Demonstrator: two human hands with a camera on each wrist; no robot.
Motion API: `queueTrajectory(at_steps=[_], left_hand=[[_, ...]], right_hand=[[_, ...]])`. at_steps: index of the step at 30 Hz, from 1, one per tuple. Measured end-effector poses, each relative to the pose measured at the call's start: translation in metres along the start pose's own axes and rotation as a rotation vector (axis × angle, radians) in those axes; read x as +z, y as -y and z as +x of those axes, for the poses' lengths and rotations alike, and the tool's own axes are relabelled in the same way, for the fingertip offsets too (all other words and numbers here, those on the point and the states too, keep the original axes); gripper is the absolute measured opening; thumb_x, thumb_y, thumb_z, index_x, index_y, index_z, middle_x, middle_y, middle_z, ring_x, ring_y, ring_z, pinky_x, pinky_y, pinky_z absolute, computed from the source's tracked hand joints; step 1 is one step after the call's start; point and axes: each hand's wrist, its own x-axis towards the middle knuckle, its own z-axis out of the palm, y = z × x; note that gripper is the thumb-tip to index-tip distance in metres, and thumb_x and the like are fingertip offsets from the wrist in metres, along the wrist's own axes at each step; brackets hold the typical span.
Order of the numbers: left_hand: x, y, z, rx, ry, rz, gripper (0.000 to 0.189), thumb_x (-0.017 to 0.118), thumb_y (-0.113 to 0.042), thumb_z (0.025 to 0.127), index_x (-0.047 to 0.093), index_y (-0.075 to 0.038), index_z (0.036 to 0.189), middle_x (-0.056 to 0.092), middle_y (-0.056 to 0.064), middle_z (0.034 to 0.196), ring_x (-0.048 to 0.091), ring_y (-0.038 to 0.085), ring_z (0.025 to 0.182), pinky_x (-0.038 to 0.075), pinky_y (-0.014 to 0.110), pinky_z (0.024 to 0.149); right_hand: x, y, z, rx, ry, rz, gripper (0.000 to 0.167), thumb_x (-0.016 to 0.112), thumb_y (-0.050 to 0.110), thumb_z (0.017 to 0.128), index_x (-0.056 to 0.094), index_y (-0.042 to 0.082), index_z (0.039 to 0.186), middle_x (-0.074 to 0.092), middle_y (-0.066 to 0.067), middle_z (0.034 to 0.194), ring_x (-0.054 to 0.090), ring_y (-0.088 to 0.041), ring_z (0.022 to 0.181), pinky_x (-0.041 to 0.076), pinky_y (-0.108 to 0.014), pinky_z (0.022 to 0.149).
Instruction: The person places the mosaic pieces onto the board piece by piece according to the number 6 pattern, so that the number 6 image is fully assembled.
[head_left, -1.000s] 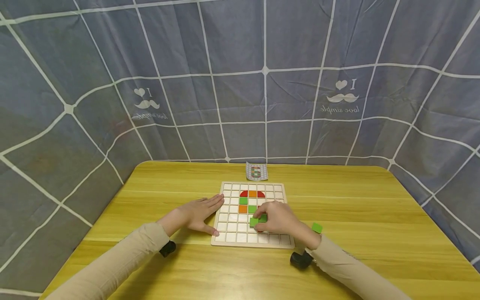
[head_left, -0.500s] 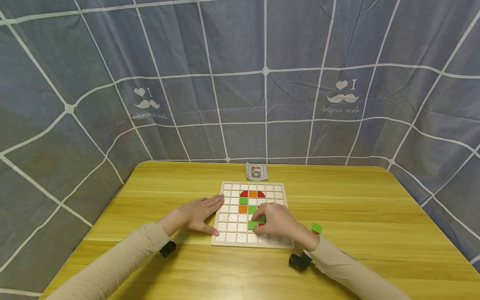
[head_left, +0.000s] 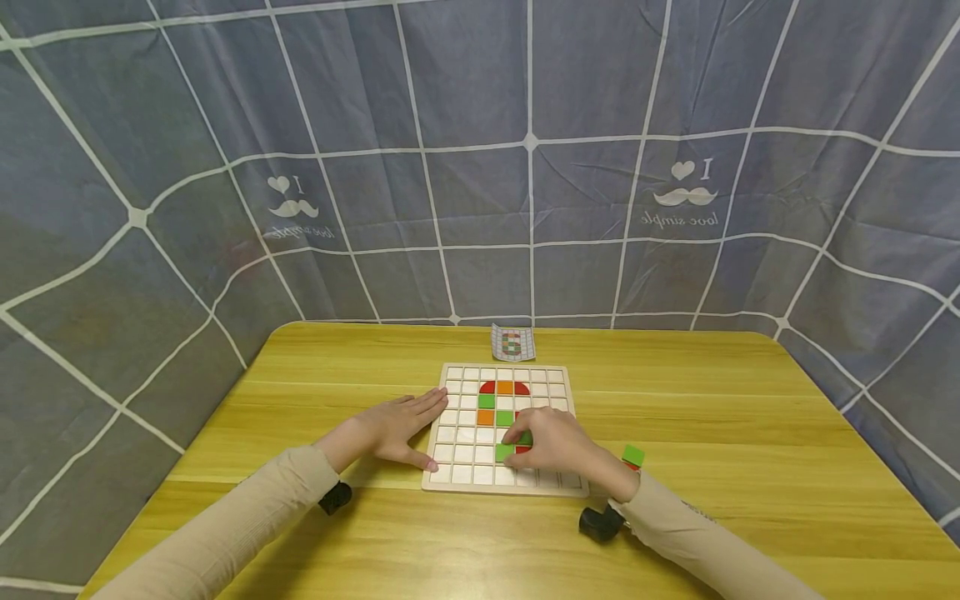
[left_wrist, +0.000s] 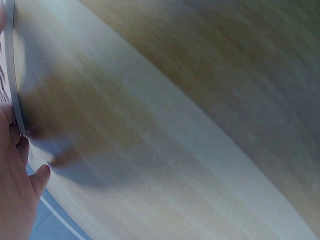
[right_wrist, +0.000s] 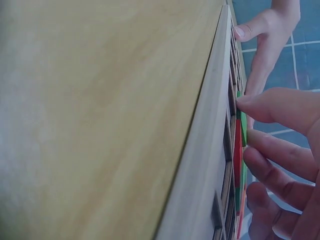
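A pale wooden grid board lies on the table, carrying red, orange and green tiles. My left hand rests along its left edge, fingers straight and thumb spread. Over the lower middle of the board, my right hand pinches a green square tile between thumb and fingers, at a grid cell. In the right wrist view a green tile sits by the thumb and fingertips. An orange tile and a green tile lie just beyond. My right hand hides part of the pattern. The left wrist view shows mostly table.
A small printed card with a coloured grid pattern lies behind the board. Right of the board, a loose green tile sits with red showing beneath it. Grey curtains with white lines surround the wooden table.
Over the last second my right hand has moved slightly nearer me and lowered the green tile to a lower-middle cell. In the last half second little has moved. My left hand stays put.
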Motion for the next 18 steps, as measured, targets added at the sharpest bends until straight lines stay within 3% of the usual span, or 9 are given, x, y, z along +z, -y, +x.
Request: queueTrajectory(at_steps=[4, 10, 18], left_hand=[[-0.0004, -0.0001, 0.0003, -0.001, 0.002, 0.001, 0.104, 0.056, -0.069, 0.083, 0.013, -0.007, 0.155, 0.006, 0.011, 0.163, 0.013, 0.026, 0.15, 0.022, 0.044, 0.121], [-0.0009, 0.0002, 0.0004, -0.002, 0.006, -0.004, 0.104, 0.055, -0.069, 0.083, 0.012, -0.007, 0.155, 0.005, 0.011, 0.163, 0.013, 0.026, 0.15, 0.021, 0.044, 0.121], [0.0005, 0.0008, 0.0013, -0.011, 0.015, 0.003, 0.105, 0.054, -0.07, 0.083, 0.011, -0.008, 0.155, 0.005, 0.01, 0.163, 0.012, 0.024, 0.15, 0.022, 0.044, 0.121]], right_hand=[[0.0004, -0.0003, -0.0005, -0.012, 0.0, 0.001, 0.017, 0.08, 0.032, 0.073, 0.077, 0.024, 0.088, 0.072, 0.007, 0.1, 0.065, -0.015, 0.096, 0.047, -0.024, 0.066], [-0.0002, -0.0005, -0.0022, -0.018, -0.005, -0.001, 0.017, 0.08, 0.034, 0.074, 0.077, 0.025, 0.088, 0.071, 0.011, 0.097, 0.064, -0.01, 0.09, 0.046, -0.021, 0.065], [-0.0064, -0.0083, -0.0049, -0.076, -0.042, 0.022, 0.018, 0.081, 0.032, 0.074, 0.077, 0.022, 0.089, 0.068, 0.011, 0.086, 0.051, 0.001, 0.062, 0.04, -0.017, 0.056]])
